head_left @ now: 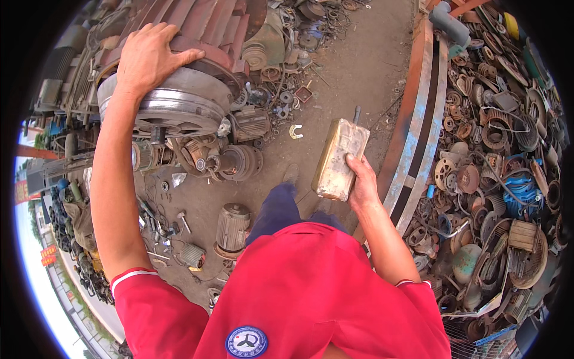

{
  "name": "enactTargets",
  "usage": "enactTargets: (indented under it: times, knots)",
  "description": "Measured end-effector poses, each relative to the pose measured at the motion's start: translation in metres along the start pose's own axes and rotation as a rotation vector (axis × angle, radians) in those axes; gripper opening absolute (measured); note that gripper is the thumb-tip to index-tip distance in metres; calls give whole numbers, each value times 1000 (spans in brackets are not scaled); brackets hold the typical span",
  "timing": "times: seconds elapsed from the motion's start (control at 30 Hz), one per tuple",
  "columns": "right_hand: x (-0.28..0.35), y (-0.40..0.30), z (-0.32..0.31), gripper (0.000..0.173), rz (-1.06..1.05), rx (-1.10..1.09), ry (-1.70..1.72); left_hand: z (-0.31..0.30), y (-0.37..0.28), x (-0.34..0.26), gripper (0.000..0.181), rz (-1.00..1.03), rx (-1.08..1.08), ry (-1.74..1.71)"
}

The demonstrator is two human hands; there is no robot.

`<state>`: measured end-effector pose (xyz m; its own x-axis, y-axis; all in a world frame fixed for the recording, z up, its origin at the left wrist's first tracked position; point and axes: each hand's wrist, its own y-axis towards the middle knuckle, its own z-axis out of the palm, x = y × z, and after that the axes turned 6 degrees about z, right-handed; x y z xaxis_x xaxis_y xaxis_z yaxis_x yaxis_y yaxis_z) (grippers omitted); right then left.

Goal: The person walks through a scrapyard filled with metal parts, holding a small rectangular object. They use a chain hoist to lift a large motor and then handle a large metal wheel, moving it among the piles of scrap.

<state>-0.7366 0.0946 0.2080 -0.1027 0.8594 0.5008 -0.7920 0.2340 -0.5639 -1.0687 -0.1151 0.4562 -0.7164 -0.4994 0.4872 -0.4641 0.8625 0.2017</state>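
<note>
My left hand (150, 56) lies palm down on the rim of a large reddish-brown finned electric motor (210, 22), thumb spread from the fingers. Below that hand is the motor's round grey metal end (179, 101), with a bright machined band and a short dark shaft stub. At my right side, my right hand (364, 184) grips a worn, dull golden metal box (341, 157) by its lower right edge, thumb on the upper face. A short dark rod (357, 114) sticks out from the box's far end. The box is held in the air, apart from the motor.
Right of me, a blue-and-rust steel beam (410, 143) borders a heap of scrap motor parts (493, 179). On the dirt floor are an upright motor (233, 226), a small motor (193, 256), a hammer (183, 221) and a U-shaped metal piece (295, 131). Pulleys (237, 164) lie under the big motor.
</note>
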Motion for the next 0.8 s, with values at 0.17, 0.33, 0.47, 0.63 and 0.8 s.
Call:
enactTargets:
  times: [0.17,0.33,0.47,0.63,0.8]
  knots:
    - [-2,-29,-20,46,-23,27,27,-31,0,-56,56,130,-83,-83]
    - [-17,-59,-35,45,-77,-14,60,-58,-11,-108,53,229,-131,-114]
    - [-37,-94,-50,43,-136,-50,79,-83,-25,-151,55,294,-194,-160]
    - [-82,-150,-70,57,-163,-63,-2,-121,-49,-208,53,368,-302,-212]
    - [-140,-216,-87,66,-88,-189,-169,-163,-64,-250,45,513,-92,-401]
